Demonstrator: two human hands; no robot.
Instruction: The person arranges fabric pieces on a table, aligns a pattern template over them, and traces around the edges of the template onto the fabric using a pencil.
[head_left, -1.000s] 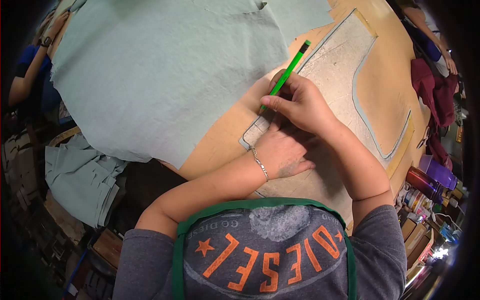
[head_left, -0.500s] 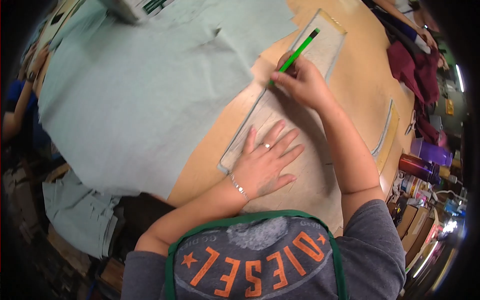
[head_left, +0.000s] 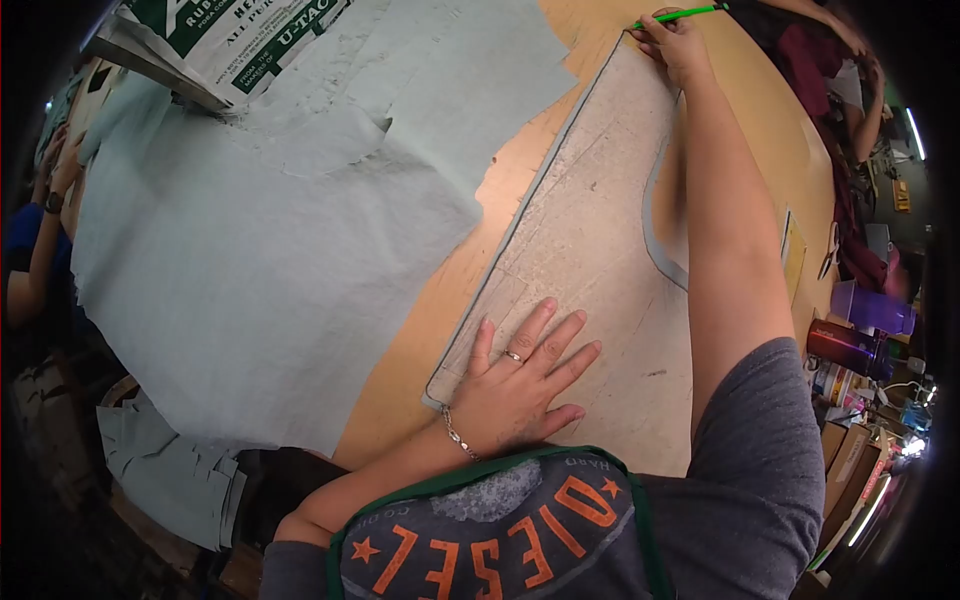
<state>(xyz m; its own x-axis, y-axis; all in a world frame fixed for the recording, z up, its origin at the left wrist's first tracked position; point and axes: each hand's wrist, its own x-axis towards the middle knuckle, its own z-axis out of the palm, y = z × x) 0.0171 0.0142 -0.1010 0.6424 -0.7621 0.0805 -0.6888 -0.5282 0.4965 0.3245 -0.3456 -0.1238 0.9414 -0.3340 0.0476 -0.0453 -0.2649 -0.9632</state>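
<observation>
My left hand [head_left: 520, 385] lies flat with spread fingers on the near part of a long pale pattern board [head_left: 590, 200]. The board has worn marks and a curved cut-out along its right side. A thin grey-blue border [head_left: 662, 262] shows along its edges, apparently material underneath. At the board's far end, my right hand [head_left: 675, 48] grips a green pencil [head_left: 692, 13], its tip by the board's far left corner. To the left spreads a big light grey-blue sheet [head_left: 290, 250], leather-like, with a ragged edge.
A printed tin [head_left: 250, 45] stands on the sheet at the far left. Grey-blue pieces [head_left: 170, 470] hang at the lower left. Scissors [head_left: 829, 250], a purple container [head_left: 872, 307] and a dark red bottle [head_left: 848, 343] are on the right. Other people's arms [head_left: 55, 200] show at both sides.
My right hand has moved with the pencil away from me along the board's left edge to its far corner. The left hand stays flat on the board. More of the tin shows.
</observation>
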